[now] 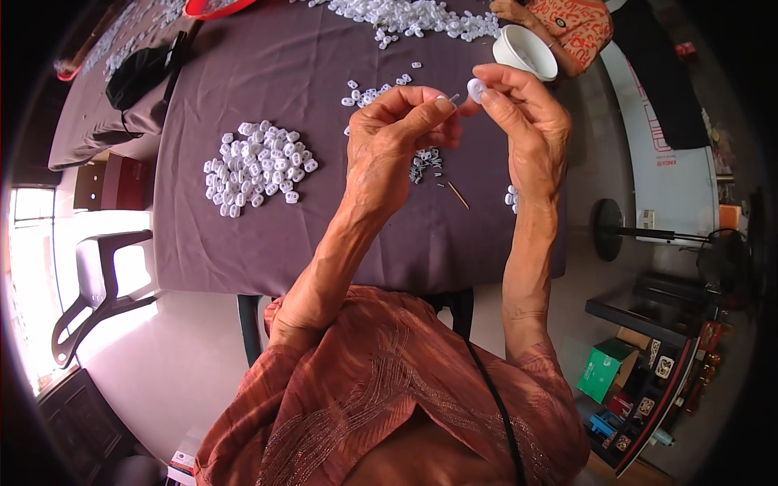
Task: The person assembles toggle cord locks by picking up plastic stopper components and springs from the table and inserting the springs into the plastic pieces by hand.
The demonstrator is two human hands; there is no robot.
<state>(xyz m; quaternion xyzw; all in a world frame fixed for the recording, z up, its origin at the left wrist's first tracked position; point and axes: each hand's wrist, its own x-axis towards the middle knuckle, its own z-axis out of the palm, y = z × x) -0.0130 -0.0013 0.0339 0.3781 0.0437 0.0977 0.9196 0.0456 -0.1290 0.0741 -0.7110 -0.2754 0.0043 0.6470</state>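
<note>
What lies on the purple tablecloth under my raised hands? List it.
On the purple tablecloth beneath the left hand and right hand: small dark metal pins and a thin wooden stick. Anything directly behind the hands is covered.

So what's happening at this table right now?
A person sits at a table covered with a purple cloth, both hands raised over it. The right hand pinches a small white plastic piece, and the left hand holds a tiny metal pin up to it. On the cloth lie a pile of white pieces, a small heap of dark metal bits and a thin stick. Another person's hand at the far edge holds a white cup.
</note>
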